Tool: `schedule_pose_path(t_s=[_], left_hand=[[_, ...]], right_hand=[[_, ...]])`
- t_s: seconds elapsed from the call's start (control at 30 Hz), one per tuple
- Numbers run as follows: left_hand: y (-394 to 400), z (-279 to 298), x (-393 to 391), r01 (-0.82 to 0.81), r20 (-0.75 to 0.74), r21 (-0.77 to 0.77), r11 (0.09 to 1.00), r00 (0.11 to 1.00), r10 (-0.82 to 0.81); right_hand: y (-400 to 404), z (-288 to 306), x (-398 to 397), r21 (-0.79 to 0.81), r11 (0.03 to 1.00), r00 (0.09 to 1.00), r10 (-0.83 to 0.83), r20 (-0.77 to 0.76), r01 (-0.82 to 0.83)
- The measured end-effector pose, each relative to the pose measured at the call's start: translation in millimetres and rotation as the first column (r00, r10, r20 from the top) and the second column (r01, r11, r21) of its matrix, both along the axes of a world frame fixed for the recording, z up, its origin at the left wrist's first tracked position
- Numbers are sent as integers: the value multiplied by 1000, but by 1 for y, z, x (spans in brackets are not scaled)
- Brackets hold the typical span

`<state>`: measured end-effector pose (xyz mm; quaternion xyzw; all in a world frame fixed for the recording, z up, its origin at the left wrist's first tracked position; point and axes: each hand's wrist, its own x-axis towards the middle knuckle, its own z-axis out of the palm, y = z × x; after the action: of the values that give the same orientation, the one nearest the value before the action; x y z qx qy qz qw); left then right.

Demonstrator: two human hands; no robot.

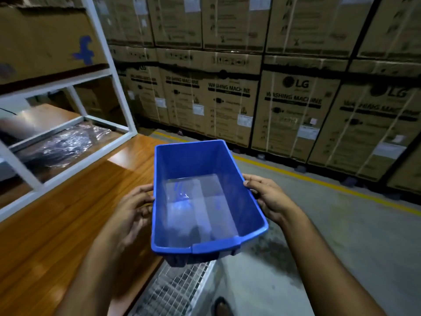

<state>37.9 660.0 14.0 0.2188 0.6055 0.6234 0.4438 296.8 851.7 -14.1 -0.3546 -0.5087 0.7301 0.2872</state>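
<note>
A blue plastic bin (182, 163) hangs in the air in front of me, its open top facing up. A clear plastic bag lies flat on its bottom. My left hand (133, 210) grips the bin's left rim, fingers curled under the edge. On the opposite side my right hand (268, 197) holds the right rim, thumb on top. The bin sits partly over the corner of a wooden table (57, 236) and partly over the floor.
A white metal shelf frame (109, 53) stands on the table at left, with crumpled clear plastic (66, 144) inside it. Stacked washing machine cartons (293, 115) form a wall ahead. A yellow floor line (330, 183) runs along them. A wire mesh panel (180, 290) is below the bin.
</note>
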Motion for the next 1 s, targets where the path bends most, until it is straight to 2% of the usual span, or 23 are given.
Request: schedule_pose_path(t_s=[0.27,0.5,0.73,1.0], left_hand=[[99,-1,-35,-193,60,42,980,980,190],[136,0,-51,-437,46,4,900,899,436],[157,-10,-45,-650,-34,-48,759,760,649],[186,-17,-21,-781,-81,-108,615,624,777]], right_hand=[[140,18,-74,9,985,983,172,65,-173],[213,32,-158,28,928,918,363,160,-372],[264,20,-228,72,782,774,593,222,-619],[306,12,-255,56,616,614,768,181,-786]])
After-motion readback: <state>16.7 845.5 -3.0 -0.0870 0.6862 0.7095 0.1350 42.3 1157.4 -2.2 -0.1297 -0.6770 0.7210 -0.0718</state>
